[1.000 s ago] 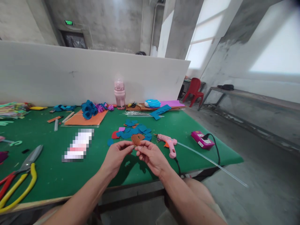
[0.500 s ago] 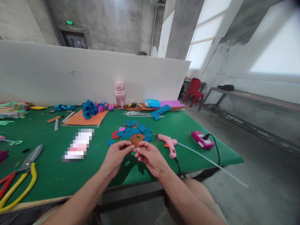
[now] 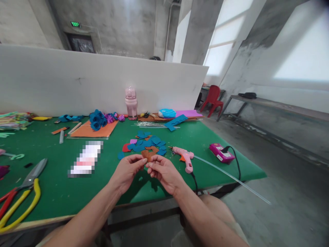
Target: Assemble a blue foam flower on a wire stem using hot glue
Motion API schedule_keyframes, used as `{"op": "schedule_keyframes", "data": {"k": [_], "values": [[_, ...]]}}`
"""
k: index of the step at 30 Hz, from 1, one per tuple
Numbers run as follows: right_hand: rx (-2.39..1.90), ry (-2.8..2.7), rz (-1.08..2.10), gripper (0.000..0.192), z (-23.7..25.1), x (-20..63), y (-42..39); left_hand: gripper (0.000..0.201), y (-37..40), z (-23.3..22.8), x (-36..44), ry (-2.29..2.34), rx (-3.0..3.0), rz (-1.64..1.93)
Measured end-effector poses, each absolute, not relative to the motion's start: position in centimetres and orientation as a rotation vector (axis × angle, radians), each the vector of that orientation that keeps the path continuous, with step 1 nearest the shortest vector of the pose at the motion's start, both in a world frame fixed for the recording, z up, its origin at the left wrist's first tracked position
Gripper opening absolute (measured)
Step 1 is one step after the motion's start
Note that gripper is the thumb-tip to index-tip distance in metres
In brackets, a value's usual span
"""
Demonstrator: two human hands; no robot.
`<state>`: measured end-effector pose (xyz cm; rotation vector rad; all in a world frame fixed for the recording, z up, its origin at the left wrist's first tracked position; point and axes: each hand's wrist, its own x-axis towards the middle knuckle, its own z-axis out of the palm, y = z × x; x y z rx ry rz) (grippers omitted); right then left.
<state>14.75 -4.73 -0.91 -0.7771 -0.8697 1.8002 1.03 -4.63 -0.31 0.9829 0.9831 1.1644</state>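
Left hand (image 3: pixel 128 169), right hand (image 3: pixel 164 171) pinch brown felt piece (image 3: pixel 149 153) near table edge (image 3: pixel 144 205).

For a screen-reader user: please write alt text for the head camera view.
Both hands, left hand and right hand, pinch a small brown felt piece above a green table. Behind it lie blue felt cutouts; a pink glue gun lies to the right, yellow-handled shears far left.

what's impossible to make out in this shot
Head view only:
- Brown felt piece: its lower part is hidden behind the left hand and right hand that pinch it.
- Flat item on the green table: blurred out, unreadable.
- Yellow-handled shears: handles cut off by the left edge.
- Green sign: too small to read.
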Motion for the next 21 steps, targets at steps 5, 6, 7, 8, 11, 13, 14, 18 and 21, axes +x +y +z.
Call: {"op": "schedule_keyframes", "data": {"k": [5, 6, 7, 8, 11, 13, 14, 18, 21], "values": [[-0.804, -0.869, 1.786, 0.029, -1.03, 14.51, -4.83, 0.016, -4.72, -0.13, 1.43, 0.968, 0.922, 1.194], [-0.809, -0.876, 1.784, 0.029, -1.07, 14.47, -4.84, 0.015, -4.72, -0.14, 1.46, 0.974, 0.915, 1.199], [-0.811, -0.881, 1.785, 0.029, -1.11, 14.44, -4.85, 0.015, -4.71, -0.16, 1.46, 0.98, 0.912, 1.203], [-0.811, -0.881, 1.789, 0.029, -1.14, 14.42, -4.85, 0.015, -4.7, -0.19, 1.44, 0.986, 0.915, 1.206], [-0.8, -0.863, 1.804, 0.029, -1.19, 14.37, -4.85, 0.016, -4.66, -0.29, 1.33, 0.994, 0.936, 1.207], [-0.793, -0.854, 1.8, 0.029, -1.13, 14.3, -4.86, 0.019, -4.66, -0.36, 1.26, 0.992, 0.94, 1.2], [-0.791, -0.851, 1.793, 0.028, -1.09, 14.25, -4.88, 0.019, -4.66, -0.4, 1.23, 0.987, 0.939, 1.195], [-0.787, -0.839, 1.768, 0.027, -0.97, 14.04, -4.93, 0.021, -4.7, -0.52, 1.17, 0.96, 0.933, 1.172], [-0.78, -0.821, 1.76, 0.028, -1.06, 13.95, -4.93, 0.023, -4.69, -0.57, 1.11, 0.978, 0.923, 1.172]]}}
